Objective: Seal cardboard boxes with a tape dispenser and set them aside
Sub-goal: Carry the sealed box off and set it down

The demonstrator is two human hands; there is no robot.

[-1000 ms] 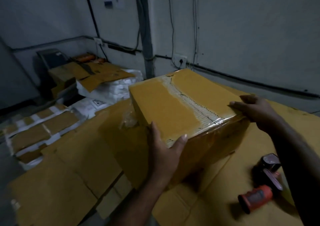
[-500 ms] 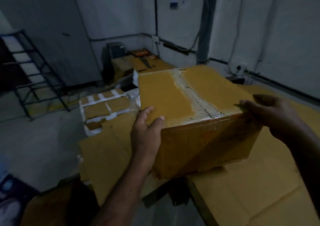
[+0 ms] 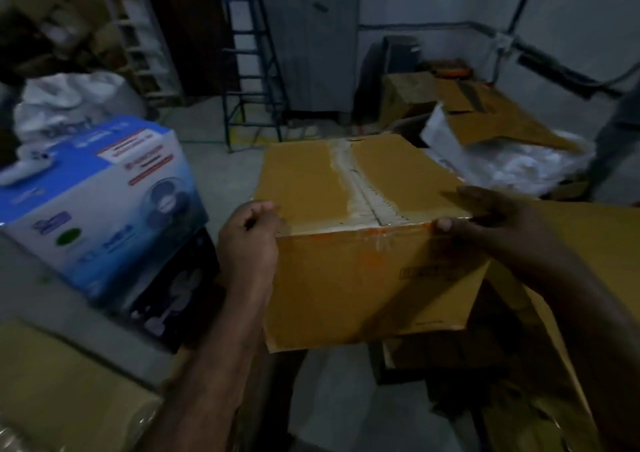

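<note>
A brown cardboard box (image 3: pixel 360 278) with a taped top seam hangs in the air in front of me, off the cardboard-covered table (image 3: pixel 595 244). My left hand (image 3: pixel 249 240) grips its near left top corner, fingers curled over the edge. My right hand (image 3: pixel 485 216) holds the near right top corner, thumb on the front face. The tape dispenser is out of view.
A blue and white fan carton (image 3: pixel 93 202) stands to the left on a dark box (image 3: pixel 173 296). A blue stepladder (image 3: pixel 252 71) stands behind on the grey floor (image 3: pixel 221 171). Flattened cartons (image 3: pixel 491 112) and white plastic wrap (image 3: pixel 512 161) lie at the right; wrapped cardboard (image 3: pixel 62 396) fills the lower left.
I have swung the box left, off the table and out over the floor. My view turned left with it. The tape dispenser left the view.
</note>
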